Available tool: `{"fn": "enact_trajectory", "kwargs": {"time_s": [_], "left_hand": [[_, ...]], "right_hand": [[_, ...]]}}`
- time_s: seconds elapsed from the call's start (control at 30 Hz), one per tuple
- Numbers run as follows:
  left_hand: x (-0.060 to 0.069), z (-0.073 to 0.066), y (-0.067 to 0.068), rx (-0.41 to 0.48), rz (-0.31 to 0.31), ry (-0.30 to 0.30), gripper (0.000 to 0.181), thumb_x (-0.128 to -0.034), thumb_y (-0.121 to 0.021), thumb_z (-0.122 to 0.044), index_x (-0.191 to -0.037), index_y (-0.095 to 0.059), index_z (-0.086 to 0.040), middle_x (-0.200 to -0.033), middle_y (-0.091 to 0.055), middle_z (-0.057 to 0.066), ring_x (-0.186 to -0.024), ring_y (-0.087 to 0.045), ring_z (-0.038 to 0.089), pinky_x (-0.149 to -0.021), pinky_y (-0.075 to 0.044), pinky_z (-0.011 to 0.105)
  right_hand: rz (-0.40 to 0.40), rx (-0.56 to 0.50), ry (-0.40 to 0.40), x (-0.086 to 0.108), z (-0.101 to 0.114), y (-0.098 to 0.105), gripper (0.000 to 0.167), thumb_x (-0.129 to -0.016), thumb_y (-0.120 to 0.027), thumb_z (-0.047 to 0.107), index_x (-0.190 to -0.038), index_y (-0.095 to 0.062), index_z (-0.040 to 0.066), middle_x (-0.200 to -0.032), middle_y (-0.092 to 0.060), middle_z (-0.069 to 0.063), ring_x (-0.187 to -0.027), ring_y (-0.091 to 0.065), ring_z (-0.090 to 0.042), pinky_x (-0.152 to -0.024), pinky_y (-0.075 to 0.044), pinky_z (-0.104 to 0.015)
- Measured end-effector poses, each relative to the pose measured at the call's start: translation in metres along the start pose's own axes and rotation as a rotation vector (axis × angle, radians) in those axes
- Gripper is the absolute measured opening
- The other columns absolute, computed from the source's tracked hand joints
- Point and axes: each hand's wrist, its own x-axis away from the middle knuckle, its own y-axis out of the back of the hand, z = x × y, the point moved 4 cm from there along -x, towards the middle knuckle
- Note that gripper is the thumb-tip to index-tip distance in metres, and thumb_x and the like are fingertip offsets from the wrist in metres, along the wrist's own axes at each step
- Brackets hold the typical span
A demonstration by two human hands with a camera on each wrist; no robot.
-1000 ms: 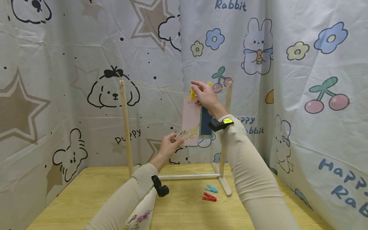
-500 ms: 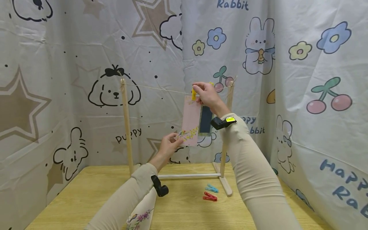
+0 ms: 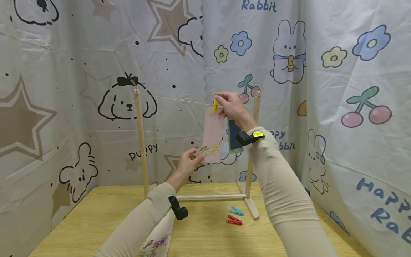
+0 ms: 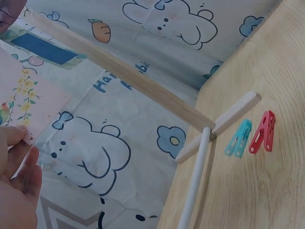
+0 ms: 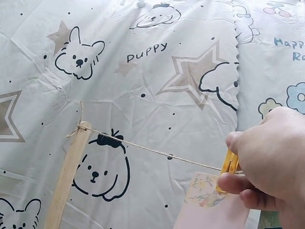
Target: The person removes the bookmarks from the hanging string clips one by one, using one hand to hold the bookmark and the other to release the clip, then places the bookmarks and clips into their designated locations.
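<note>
A pink card (image 3: 212, 132) with yellow flowers hangs upright just under the string (image 3: 179, 99). My left hand (image 3: 187, 162) pinches its lower left edge between thumb and fingers. At the card's top, my right hand (image 3: 233, 107) grips a yellow clothespin (image 3: 216, 103) between thumb and fingertips, where the string meets the card. In the right wrist view the yellow clothespin (image 5: 229, 167) sits over the string beside the card's flowered top. Behind my right wrist hangs a dark blue card (image 3: 235, 135) with a patterned border, its upper part hidden by that hand.
Wooden posts (image 3: 141, 142) hold the string at both ends, joined by a white bar (image 3: 212, 197) low down. A blue clothespin (image 3: 236, 210) and a red clothespin (image 3: 234, 220) lie on the table (image 3: 205, 235). Under my left forearm lies a flowered card (image 3: 157, 242).
The dark blue card swings slightly, first left and then right. Both hands keep their hold on the pink card and the yellow clothespin, almost still.
</note>
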Motion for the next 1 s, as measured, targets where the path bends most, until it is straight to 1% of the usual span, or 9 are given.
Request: {"fn": "enact_trajectory", "kwargs": {"time_s": [0.2,0.4,0.43,0.5,0.63,0.67,0.83,1.0], "left_hand": [[-0.0005,0.0004,0.0005,0.002,-0.006,-0.006,0.018,-0.0985,-0.070,-0.001,-0.114,-0.069,0.006,-0.090,-0.069,0.012,-0.076,-0.063,0.013,-0.071,-0.050,0.025],[-0.0013,0.0013,0.0007,0.007,-0.001,-0.020,0.016,-0.0989,-0.070,-0.003,-0.112,-0.068,0.007,-0.091,-0.069,0.017,-0.074,-0.063,0.012,-0.071,-0.051,0.025],[0.0014,-0.0031,0.0003,0.005,0.000,-0.018,0.016,-0.0991,-0.069,-0.002,-0.112,-0.068,0.008,-0.092,-0.069,0.020,-0.074,-0.063,0.012,-0.071,-0.051,0.026],[0.0014,-0.0038,0.0004,0.007,0.000,-0.014,0.014,-0.0990,-0.069,-0.002,-0.110,-0.068,0.006,-0.089,-0.068,0.017,-0.074,-0.062,0.012,-0.071,-0.050,0.026],[0.0011,-0.0047,0.0008,-0.008,-0.004,-0.004,0.012,-0.0988,-0.070,-0.003,-0.109,-0.069,0.004,-0.083,-0.065,0.010,-0.075,-0.058,0.014,-0.069,-0.048,0.028],[-0.0014,-0.0005,0.0013,-0.007,-0.007,-0.007,0.012,-0.0986,-0.071,-0.004,-0.108,-0.069,0.003,-0.081,-0.064,0.006,-0.076,-0.058,0.014,-0.068,-0.047,0.028],[-0.0001,-0.0009,0.0020,-0.022,-0.013,-0.010,0.014,-0.0991,-0.070,-0.005,-0.111,-0.069,0.003,-0.083,-0.064,0.009,-0.076,-0.057,0.015,-0.067,-0.047,0.028],[-0.0003,-0.0003,0.0029,-0.033,-0.014,-0.014,0.013,-0.0993,-0.070,-0.006,-0.110,-0.070,0.001,-0.083,-0.065,0.010,-0.077,-0.058,0.015,-0.069,-0.047,0.030]], "right_hand": [[0.001,-0.010,-0.013,0.0008,-0.0012,0.0010,0.041,-0.111,-0.050,0.018,-0.149,-0.053,0.001,-0.131,-0.062,-0.018,-0.062,-0.059,-0.010,-0.055,-0.046,-0.020],[-0.009,-0.039,-0.025,0.0016,-0.0017,0.0024,0.039,-0.111,-0.049,0.015,-0.146,-0.053,-0.001,-0.128,-0.065,-0.018,-0.061,-0.061,-0.010,-0.054,-0.044,-0.020],[-0.011,-0.047,-0.028,0.0019,-0.0015,0.0025,0.038,-0.111,-0.048,0.014,-0.146,-0.053,-0.001,-0.128,-0.065,-0.018,-0.060,-0.061,-0.010,-0.053,-0.043,-0.020],[-0.018,-0.058,-0.037,0.0019,-0.0016,0.0026,0.037,-0.111,-0.048,0.013,-0.145,-0.053,-0.001,-0.126,-0.065,-0.019,-0.059,-0.061,-0.008,-0.052,-0.042,-0.019],[-0.050,-0.067,-0.029,0.0022,-0.0008,0.0015,0.035,-0.110,-0.048,0.011,-0.142,-0.055,-0.002,-0.124,-0.066,-0.021,-0.056,-0.061,-0.007,-0.049,-0.040,-0.019],[-0.061,-0.064,-0.022,0.0027,-0.0007,0.0009,0.034,-0.110,-0.049,0.011,-0.141,-0.055,-0.002,-0.124,-0.066,-0.020,-0.056,-0.061,-0.007,-0.048,-0.040,-0.019],[-0.117,-0.050,0.007,0.0057,-0.0032,-0.0015,0.032,-0.110,-0.049,0.012,-0.138,-0.057,-0.002,-0.123,-0.068,-0.019,-0.056,-0.059,-0.010,-0.048,-0.039,-0.019],[-0.174,-0.044,0.026,0.0077,-0.0062,-0.0026,0.030,-0.111,-0.050,0.014,-0.135,-0.059,-0.002,-0.118,-0.068,-0.019,-0.057,-0.058,-0.013,-0.050,-0.040,-0.020]]}}
